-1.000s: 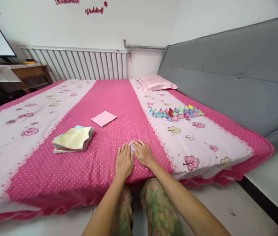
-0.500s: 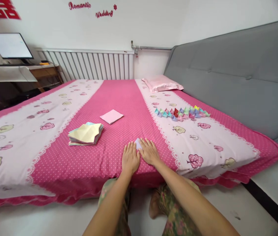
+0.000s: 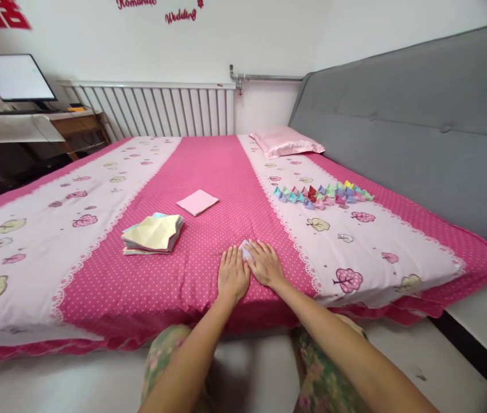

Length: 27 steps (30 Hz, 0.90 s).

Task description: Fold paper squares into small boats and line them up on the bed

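Observation:
Both of my hands lie flat, side by side, on the pink dotted bedspread near its front edge. My left hand has its fingers stretched out. My right hand also lies flat, and under the fingertips of both sits a small pale lavender paper piece, mostly covered. To the left is a stack of pastel paper sheets with a yellow one on top. Farther back lies a pink square sheet.
Several small folded paper shapes in mixed colours are lined up on the right white band. A pink pillow sits by the grey headboard. A radiator lines the far wall; a monitor stands on a desk at left.
My hands stay pressed on the small paper in the same spot. The camera view has shifted slightly, and my knees have spread apart below the bed edge.

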Tool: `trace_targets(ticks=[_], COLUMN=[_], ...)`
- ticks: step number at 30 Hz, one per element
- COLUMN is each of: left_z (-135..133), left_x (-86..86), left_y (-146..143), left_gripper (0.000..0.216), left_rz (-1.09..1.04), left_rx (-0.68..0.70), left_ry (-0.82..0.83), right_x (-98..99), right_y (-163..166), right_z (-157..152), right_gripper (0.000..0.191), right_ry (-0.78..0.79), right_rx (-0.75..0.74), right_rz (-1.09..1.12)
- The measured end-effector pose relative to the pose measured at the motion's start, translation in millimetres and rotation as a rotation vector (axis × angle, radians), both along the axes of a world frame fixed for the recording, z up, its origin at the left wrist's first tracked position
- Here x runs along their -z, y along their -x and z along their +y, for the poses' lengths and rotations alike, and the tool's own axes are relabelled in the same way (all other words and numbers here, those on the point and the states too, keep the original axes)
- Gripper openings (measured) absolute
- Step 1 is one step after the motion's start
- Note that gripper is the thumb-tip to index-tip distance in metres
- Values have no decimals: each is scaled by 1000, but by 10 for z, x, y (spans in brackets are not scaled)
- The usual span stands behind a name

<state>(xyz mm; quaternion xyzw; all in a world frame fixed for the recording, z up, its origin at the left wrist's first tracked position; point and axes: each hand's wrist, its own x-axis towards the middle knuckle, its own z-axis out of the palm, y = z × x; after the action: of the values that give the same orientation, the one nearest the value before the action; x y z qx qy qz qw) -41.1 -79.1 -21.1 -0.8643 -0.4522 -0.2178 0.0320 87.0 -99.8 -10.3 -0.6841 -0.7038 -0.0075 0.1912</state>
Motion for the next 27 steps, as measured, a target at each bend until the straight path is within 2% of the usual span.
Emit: trace_targets(ticks=[13, 16, 21, 27], left_z=[87, 115, 157, 158], left_x=[-77, -76, -92, -85], left_y=[111, 64, 53, 90], left_gripper=[45, 42, 43, 42], left_rz=[57, 77, 148, 107], left_rx=[125, 108, 165, 181], left_ry=[13, 33, 81, 90], right_x=[25, 37, 36, 47], right_y=[-44, -51, -57, -54], right_z=[28, 58, 154, 252], right_gripper=[47, 48, 49, 54], right_ry=[-5, 15, 58, 115], right_rx=[-29, -27, -22, -14], right_rz=[42, 42, 48, 53])
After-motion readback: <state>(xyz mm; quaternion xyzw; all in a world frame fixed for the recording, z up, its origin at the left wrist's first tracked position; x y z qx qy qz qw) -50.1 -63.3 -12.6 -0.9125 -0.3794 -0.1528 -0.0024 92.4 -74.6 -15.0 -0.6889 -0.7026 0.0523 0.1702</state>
